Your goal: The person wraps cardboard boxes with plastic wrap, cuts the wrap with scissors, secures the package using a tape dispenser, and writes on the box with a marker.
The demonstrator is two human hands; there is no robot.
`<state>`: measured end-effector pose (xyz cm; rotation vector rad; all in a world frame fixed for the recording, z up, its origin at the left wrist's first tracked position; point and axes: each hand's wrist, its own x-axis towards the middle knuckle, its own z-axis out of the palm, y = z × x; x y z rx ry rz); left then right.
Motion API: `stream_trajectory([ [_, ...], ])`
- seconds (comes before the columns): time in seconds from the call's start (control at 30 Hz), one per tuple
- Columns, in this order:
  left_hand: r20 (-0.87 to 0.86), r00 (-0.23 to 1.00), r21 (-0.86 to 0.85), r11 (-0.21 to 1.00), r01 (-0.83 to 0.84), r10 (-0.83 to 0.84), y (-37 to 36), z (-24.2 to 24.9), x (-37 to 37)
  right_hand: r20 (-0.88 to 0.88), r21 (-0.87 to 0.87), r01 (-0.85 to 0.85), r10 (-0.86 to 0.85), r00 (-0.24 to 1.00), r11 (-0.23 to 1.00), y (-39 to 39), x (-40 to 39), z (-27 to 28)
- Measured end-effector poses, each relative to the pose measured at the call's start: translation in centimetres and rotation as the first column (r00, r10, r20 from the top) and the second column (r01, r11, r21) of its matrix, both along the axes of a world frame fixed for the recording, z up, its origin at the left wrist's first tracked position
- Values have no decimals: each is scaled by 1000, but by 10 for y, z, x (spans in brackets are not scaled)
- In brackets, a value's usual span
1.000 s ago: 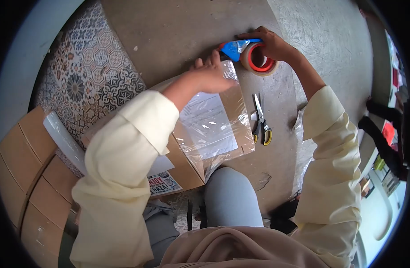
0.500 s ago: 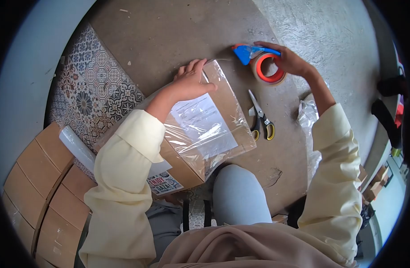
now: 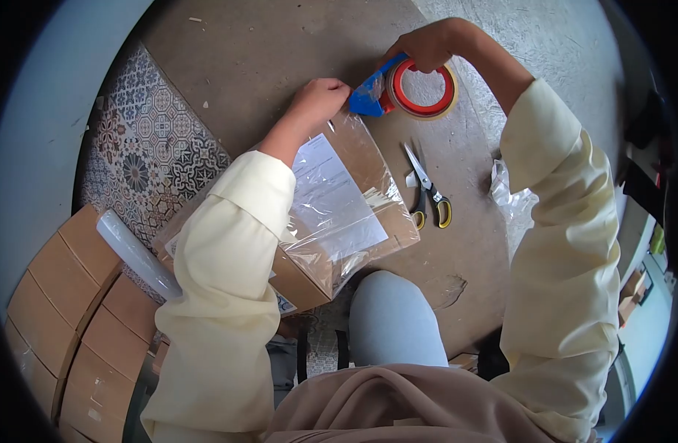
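Note:
A cardboard box (image 3: 361, 155) wrapped in clear plastic lies on the table, with a printed white sheet (image 3: 337, 196) under the film. At its far edge is my left hand (image 3: 322, 100), fingers closed on something I cannot make out. My right hand (image 3: 425, 46) grips a blue tape dispenser (image 3: 368, 96) holding a red-cored tape roll (image 3: 448, 92). The dispenser's front end is beside my left fingertips, at the box's far corner. Scissors (image 3: 428, 188) with black and yellow handles lie partly open to the right of the box.
Crumpled clear plastic (image 3: 510, 193) lies on the right side of the brown table (image 3: 280, 44). Stacked cardboard boxes (image 3: 62, 295) stand at the lower left, near a white roll (image 3: 136, 255). Patterned tiles (image 3: 158, 125) show to the left.
My right hand has carried the dispenser left to the box's far corner. My left hand has gone from spread on the box to closed at its far edge. The box has shifted slightly.

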<state>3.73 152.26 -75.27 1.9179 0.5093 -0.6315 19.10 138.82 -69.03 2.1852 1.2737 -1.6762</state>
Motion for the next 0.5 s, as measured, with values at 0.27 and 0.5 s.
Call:
stream_trajectory([
  [0.27,-40,999,-180,983,-43,36,6,-9,0,-262,-339,-630,573,776,698,20,-8,-23],
  [0.5,-34,975,271,937,221,-220,-15,19,-8,-240,183,418,-372,897,890,-103,-9,35],
])
